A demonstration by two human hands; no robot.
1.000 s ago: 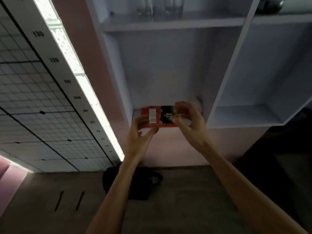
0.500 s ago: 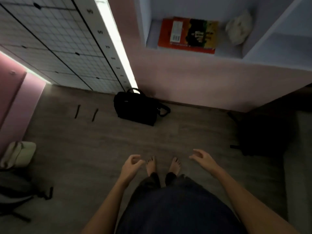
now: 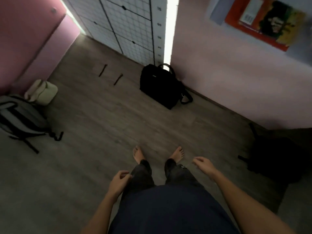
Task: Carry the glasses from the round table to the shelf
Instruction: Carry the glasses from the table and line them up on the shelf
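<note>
I look down at the grey floor and my own bare feet. My left hand (image 3: 119,182) hangs beside my left leg, fingers loosely curled, holding nothing. My right hand (image 3: 203,165) hangs out to the right of my legs, fingers apart and empty. A corner of the white shelf (image 3: 217,16) shows at the top right, with a red book (image 3: 265,21) lying on it. No glasses and no round table are in view.
A black bag (image 3: 160,86) stands on the floor against the pale wall ahead. A grey backpack (image 3: 20,119) and a cream bag (image 3: 42,92) lie at the left by a pink panel. A dark object (image 3: 273,156) sits at the right. Two small dark strips (image 3: 110,75) lie on the floor.
Both hands let go of the red book on the shelf and dropped to my sides. My view swung down and left from the shelf to the floor.
</note>
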